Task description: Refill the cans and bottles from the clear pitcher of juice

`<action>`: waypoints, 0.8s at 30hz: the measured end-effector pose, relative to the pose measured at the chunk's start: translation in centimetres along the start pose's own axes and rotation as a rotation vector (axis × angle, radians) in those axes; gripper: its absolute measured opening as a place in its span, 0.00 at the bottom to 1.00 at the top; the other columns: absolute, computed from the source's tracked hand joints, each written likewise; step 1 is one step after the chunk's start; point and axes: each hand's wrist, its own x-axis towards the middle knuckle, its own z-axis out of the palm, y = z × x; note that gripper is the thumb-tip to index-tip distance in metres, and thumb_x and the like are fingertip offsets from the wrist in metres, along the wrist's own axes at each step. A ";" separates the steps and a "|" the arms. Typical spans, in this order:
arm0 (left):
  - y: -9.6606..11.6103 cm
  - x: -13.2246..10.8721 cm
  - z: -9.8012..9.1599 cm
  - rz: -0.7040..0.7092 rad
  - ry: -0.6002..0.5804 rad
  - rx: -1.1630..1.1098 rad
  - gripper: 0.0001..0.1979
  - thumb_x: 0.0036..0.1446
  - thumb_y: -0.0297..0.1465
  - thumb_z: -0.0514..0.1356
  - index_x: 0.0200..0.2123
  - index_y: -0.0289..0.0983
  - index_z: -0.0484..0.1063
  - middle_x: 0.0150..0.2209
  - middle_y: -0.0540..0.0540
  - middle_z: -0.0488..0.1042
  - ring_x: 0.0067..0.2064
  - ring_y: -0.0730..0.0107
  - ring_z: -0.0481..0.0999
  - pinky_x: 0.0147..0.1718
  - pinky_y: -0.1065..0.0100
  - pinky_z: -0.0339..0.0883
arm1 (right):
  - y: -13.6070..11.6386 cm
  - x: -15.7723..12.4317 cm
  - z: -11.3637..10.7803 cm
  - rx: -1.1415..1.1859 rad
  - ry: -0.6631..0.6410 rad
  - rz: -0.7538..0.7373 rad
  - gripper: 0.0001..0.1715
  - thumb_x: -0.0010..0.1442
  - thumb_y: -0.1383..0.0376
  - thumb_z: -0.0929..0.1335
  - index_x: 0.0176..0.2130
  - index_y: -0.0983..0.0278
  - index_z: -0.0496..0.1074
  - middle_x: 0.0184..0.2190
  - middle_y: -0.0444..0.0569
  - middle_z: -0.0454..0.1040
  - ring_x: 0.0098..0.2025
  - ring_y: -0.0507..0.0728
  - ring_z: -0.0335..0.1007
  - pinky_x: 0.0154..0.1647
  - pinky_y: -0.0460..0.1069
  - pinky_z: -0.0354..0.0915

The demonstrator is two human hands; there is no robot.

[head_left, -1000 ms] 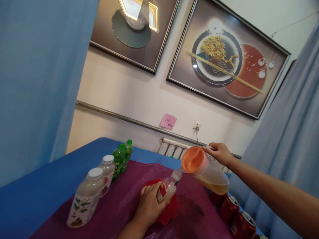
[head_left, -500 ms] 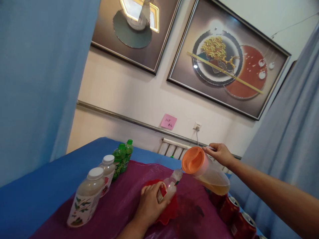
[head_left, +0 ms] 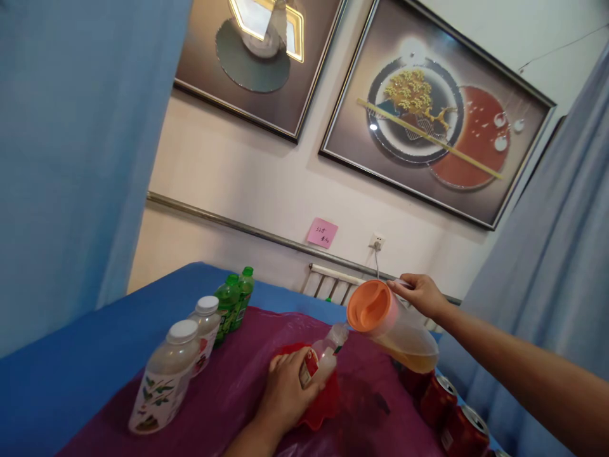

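Note:
My left hand (head_left: 288,387) is wrapped round a clear plastic bottle (head_left: 328,354) with a red label, tilted to the right above a red scalloped dish (head_left: 320,406). Cloudy pale liquid shows inside the bottle. My right hand (head_left: 421,295) grips the handle of a translucent pitcher (head_left: 404,336), tipped to the left. Its orange lid (head_left: 368,306) faces the bottle's mouth, and amber liquid lies in its lower part. Pitcher and bottle mouth are close together; whether liquid runs between them I cannot make out.
Two white-capped bottles (head_left: 164,381) and two green bottles (head_left: 228,304) stand at the left. Several red cans (head_left: 440,401) line the right side. A purple plastic sheet (head_left: 228,393) with a dark wet patch covers part of the blue table (head_left: 61,374). Blue curtains (head_left: 71,158) hang on both sides.

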 end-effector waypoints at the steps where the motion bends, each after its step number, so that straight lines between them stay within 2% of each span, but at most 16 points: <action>1: 0.0 0.0 0.0 0.004 0.005 -0.001 0.26 0.49 0.37 0.67 0.53 0.44 0.74 0.52 0.44 0.81 0.54 0.53 0.76 0.60 0.56 0.57 | 0.0 0.0 0.0 -0.002 0.002 -0.001 0.34 0.54 0.38 0.67 0.19 0.58 0.52 0.19 0.38 0.47 0.23 0.49 0.44 0.22 0.47 0.44; 24: 0.3 -0.1 -0.1 0.013 0.013 -0.004 0.23 0.49 0.37 0.67 0.50 0.43 0.75 0.49 0.45 0.81 0.51 0.54 0.77 0.57 0.57 0.59 | -0.5 -0.2 -0.2 -0.010 0.001 0.012 0.34 0.53 0.38 0.68 0.19 0.58 0.52 0.18 0.38 0.47 0.22 0.49 0.45 0.21 0.47 0.44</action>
